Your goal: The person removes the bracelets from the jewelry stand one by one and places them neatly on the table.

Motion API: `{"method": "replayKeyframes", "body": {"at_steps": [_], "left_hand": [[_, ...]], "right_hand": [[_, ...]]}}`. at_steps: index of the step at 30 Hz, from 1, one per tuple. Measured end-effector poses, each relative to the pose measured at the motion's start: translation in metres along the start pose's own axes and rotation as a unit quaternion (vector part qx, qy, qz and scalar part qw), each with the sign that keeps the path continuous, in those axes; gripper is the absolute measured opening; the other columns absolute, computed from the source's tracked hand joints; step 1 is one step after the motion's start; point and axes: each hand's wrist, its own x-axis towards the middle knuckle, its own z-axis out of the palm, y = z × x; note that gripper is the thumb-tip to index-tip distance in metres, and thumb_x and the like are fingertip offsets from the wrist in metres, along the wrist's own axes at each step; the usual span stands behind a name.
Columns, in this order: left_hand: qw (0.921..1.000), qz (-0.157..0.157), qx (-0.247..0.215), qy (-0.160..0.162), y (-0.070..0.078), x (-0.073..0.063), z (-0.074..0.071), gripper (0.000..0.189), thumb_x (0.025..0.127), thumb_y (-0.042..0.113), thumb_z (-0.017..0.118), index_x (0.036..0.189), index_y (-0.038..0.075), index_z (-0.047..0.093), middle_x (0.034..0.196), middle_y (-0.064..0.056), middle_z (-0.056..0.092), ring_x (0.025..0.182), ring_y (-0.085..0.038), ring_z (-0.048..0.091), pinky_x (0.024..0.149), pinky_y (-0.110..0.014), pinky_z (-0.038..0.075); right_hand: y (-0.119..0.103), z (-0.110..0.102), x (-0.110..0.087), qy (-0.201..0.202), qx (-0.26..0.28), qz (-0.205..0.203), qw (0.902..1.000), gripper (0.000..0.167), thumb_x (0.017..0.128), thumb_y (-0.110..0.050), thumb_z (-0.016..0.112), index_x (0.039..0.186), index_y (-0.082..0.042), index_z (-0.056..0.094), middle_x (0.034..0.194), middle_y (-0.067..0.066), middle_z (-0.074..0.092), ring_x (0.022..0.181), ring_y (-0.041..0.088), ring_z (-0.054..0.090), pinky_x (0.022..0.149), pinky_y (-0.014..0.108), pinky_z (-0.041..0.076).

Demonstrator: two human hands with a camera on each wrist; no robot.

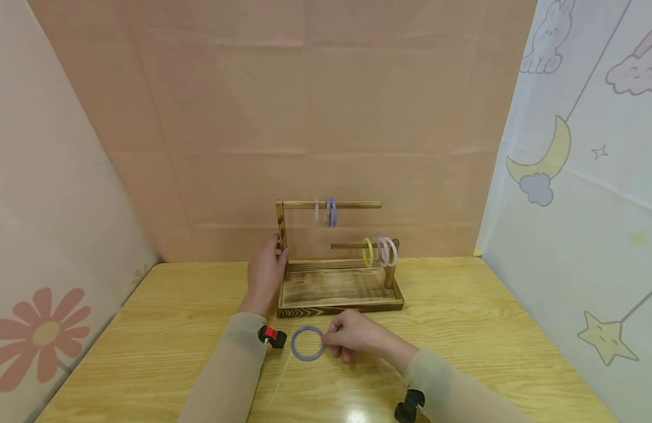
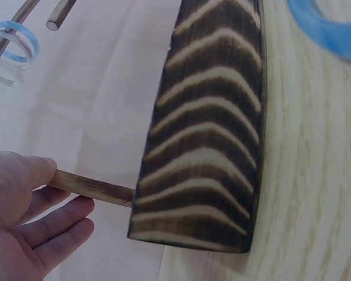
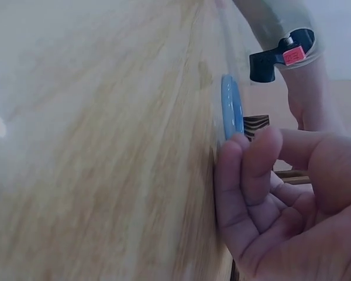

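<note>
My left hand [image 1: 265,271] holds the left upright post [image 1: 281,226] of a dark-grained wooden rack. In the left wrist view, the thumb and fingers are around that post [image 2: 96,188], beside the striped end of the base [image 2: 199,152]. A blue ring [image 1: 293,348] is at the table surface in front of the rack. My right hand [image 1: 360,335] pinches its right edge between thumb and fingers. Seen edge-on in the right wrist view, the ring [image 3: 227,108] stays close to the tabletop, its near edge hidden by fingertips.
The upper bar [image 1: 360,205] carries a blue ring [image 1: 333,212] and pale rings. On the lower bar [image 1: 344,246] hang a yellow ring [image 1: 367,252] and several whitish rings [image 1: 393,252]. Cloth walls, one with a flower [image 1: 46,333], surround the wooden table [image 1: 463,329].
</note>
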Motion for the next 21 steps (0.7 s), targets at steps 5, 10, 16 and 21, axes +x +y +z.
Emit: {"method": "replayKeyframes", "body": {"at_steps": [5, 10, 16, 21], "left_hand": [[1.0, 0.003, -0.008, 0.003, 0.001, 0.0, 0.0, 0.035, 0.111, 0.018, 0.072, 0.14, 0.0, 0.064, 0.124, -0.021, 0.077, 0.096, -0.037, 0.08, 0.076, -0.055, 0.064], [0.9999, 0.002, -0.01, 0.007, 0.001, 0.0, 0.001, 0.037, 0.109, 0.016, 0.074, 0.14, -0.001, 0.065, 0.123, -0.022, 0.077, 0.094, -0.037, 0.08, 0.075, -0.055, 0.064], [1.0, -0.002, -0.006, 0.005, 0.0, -0.001, 0.001, 0.036, 0.109, 0.015, 0.074, 0.141, 0.0, 0.065, 0.123, -0.02, 0.077, 0.094, -0.036, 0.08, 0.076, -0.055, 0.064], [1.0, -0.001, -0.007, 0.002, 0.0, -0.001, 0.0, 0.035, 0.109, 0.015, 0.073, 0.141, 0.001, 0.065, 0.123, -0.02, 0.077, 0.095, -0.036, 0.08, 0.077, -0.055, 0.064]], "right_hand": [[-0.005, 0.0, -0.007, 0.004, -0.011, -0.014, 0.9998, 0.02, 0.106, -0.018, 0.075, 0.094, -0.002, 0.078, 0.076, 0.01, 0.073, 0.052, 0.012, 0.063, 0.06, 0.032, 0.059], [-0.012, -0.004, -0.012, 0.034, -0.044, -0.023, 0.9982, 0.017, 0.106, -0.02, 0.076, 0.1, -0.005, 0.079, 0.08, 0.011, 0.074, 0.056, 0.022, 0.069, 0.06, 0.037, 0.058], [-0.022, -0.015, -0.015, 0.082, -0.079, -0.045, 0.9925, 0.018, 0.108, -0.026, 0.075, 0.108, -0.008, 0.079, 0.089, 0.006, 0.073, 0.064, 0.033, 0.073, 0.056, 0.035, 0.053], [-0.034, -0.025, -0.018, 0.131, -0.102, -0.069, 0.9838, 0.022, 0.109, -0.029, 0.074, 0.117, -0.009, 0.079, 0.089, -0.001, 0.073, 0.065, 0.035, 0.073, 0.054, 0.032, 0.049]]}}
